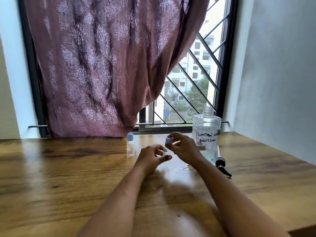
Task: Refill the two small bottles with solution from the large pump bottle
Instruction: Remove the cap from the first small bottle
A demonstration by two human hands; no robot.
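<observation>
The right hand's (183, 147) fingers (172, 135) pinch a small, squat blue-grey cap (168, 141), raised just above the left hand (150, 158). The left fingers (166, 157) curl around a small clear bottle (166, 159) standing upright on the glossy wood-grain counter (68, 168), mostly hidden. A second small bottle (130, 144), capped, stands upright toward the far edge. The large clear bottle (206, 132), hand-labelled, stands upright at the far right, neck open. Its black pump (221, 164) lies flat beside it, among drops of liquid.
</observation>
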